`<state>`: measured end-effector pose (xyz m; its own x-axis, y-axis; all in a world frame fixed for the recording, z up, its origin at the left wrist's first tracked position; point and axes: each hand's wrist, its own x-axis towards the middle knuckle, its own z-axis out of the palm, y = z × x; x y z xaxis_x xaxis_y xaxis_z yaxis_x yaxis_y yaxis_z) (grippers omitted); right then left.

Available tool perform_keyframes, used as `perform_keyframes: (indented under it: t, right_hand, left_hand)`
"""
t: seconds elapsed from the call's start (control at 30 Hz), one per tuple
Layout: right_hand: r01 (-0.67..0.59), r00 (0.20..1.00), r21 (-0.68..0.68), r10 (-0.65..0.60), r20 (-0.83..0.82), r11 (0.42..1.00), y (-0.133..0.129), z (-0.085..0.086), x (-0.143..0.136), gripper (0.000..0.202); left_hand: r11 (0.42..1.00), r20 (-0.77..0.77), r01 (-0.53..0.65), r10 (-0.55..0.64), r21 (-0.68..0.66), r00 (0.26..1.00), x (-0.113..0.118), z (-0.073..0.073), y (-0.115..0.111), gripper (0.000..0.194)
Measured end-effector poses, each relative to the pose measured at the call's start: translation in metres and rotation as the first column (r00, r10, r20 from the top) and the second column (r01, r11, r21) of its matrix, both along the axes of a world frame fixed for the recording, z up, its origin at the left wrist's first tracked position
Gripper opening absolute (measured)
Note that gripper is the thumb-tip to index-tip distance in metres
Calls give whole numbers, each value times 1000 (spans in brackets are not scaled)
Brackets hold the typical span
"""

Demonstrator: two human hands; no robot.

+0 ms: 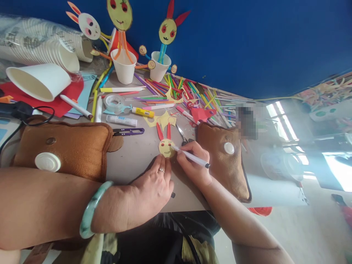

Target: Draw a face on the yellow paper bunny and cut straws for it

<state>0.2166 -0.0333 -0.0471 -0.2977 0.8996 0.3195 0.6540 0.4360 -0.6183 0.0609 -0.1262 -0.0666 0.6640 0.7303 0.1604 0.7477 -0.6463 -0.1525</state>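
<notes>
A yellow paper rabbit face (166, 147) with red ears, red eyes and a drawn mouth lies on the table in front of me. My left hand (154, 183) is stretched out, its fingertips resting on the face's lower edge. A white marker pen (195, 158) is pinched in my right hand (195, 163), its tip at the right eye of the face. Behind the ears lie yellow paper scraps (159, 120). The scissors (182, 135) beside my right hand are partly hidden by it.
Brown cushions (66, 146) (220, 157) flank the work spot. Purple thread snips (129, 131), a tape roll (114, 102) and a glue stick (121, 120) lie to the left. Paper cups (125, 68) (159, 66) with finished puppets stand by the blue wall, near loose coloured sticks (189, 88).
</notes>
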Motion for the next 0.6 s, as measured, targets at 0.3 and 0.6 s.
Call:
perform_keyframes:
  t: [0.3,0.6]
  right_hand:
    - [16,1000,0,-16,-15,1000,0,0,0,8]
    - [10,1000,17,-10,-16,1000,0,0,0,7]
  left_hand:
    - [1000,-10,-4,4,12,1000,1,4,2,39]
    - [1000,-22,-9,9,19,1000,1,3,2,38]
